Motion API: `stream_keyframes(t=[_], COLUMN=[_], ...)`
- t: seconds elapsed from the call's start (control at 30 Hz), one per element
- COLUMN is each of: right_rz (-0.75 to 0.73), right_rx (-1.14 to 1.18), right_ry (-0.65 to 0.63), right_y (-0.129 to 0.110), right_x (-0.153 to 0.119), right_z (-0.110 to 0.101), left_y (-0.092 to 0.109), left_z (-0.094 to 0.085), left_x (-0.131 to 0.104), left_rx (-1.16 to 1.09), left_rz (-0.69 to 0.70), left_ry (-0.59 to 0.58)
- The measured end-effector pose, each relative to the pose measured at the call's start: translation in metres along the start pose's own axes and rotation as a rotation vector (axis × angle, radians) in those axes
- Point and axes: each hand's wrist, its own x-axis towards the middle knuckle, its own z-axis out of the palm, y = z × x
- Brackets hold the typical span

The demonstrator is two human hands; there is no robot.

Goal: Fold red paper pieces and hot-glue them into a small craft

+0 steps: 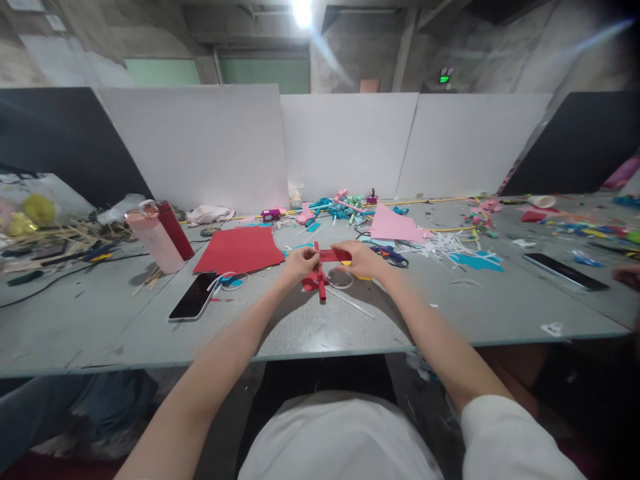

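The left hand (300, 263), fingertips pinched together, holds one end of a red paper strip (334, 255) straight ahead; the right hand (367, 259), loosely curled, holds the other. From the strip, a red sheet (237, 251) lies at nine o'clock, pink paper (397, 225) at two.

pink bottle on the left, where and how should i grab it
Probably around the middle of the pink bottle, coming from the near left: its body is tall and straight, the red bottle crowds its far right side, and thin sticks lie by its base.
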Motion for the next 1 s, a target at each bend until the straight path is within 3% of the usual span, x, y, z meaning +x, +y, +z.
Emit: stream_keyframes(t=[0.17,0.57,0.77,1.0], right_rz=[-0.004,0.03,0.019,-0.029], right_rx=[-0.031,0.051,0.024,-0.033], right_ry=[-0.03,-0.062,-0.014,-0.003], right_y=[-0.007,-0.007,-0.013,-0.026], right_x=[0.001,0.002,0.003,0.007], right_z=[0.004,0.005,0.01,0.019], left_y=[0.005,0.009,0.006,-0.003], left_z=[-0.001,0.002,0.006,0.009], left_x=[-0.003,-0.007,-0.013,-0.016], left_rx=[0.03,0.04,-0.063,-0.178], left_rz=[-0.002,-0.048,-0.155,-0.19], left_ry=[-0.042,-0.011,-0.129,-0.109])
